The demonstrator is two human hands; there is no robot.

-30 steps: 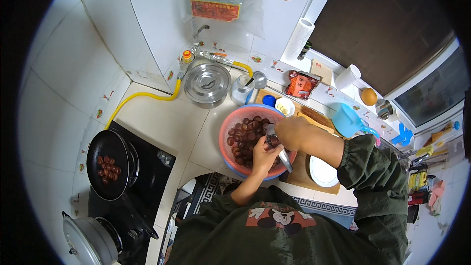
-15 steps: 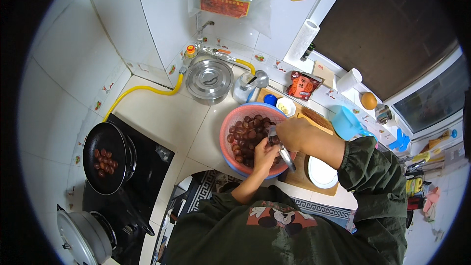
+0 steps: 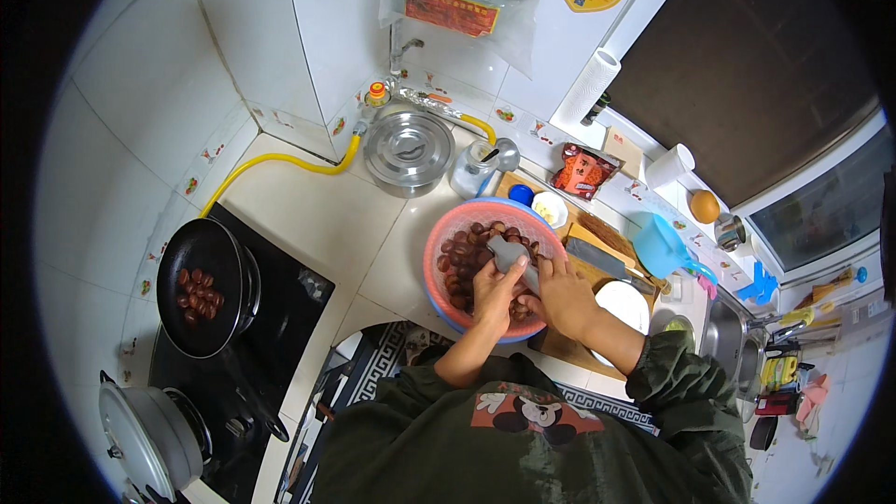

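A red mesh basket, nested in a blue basin, holds many glossy brown chestnuts. Over it, both hands meet around a grey hand tool with a broad, smooth end pointing up and left. The thumb of my left hand presses on the tool, its fingers curled beneath. Curled over the tool's right side is my right hand. Whether a chestnut sits between the hands is hidden.
A black frying pan with several chestnuts stands on the stove at left, above a grey pot. Behind the basket are a lidded steel pot and a glass jar. To the right lie a cleaver, white plate and blue ladle.
The tool has turned, so its broad grey end now points up-left instead of its metal end down-right. My right hand has come down beside the left, and the cleaver is uncovered.
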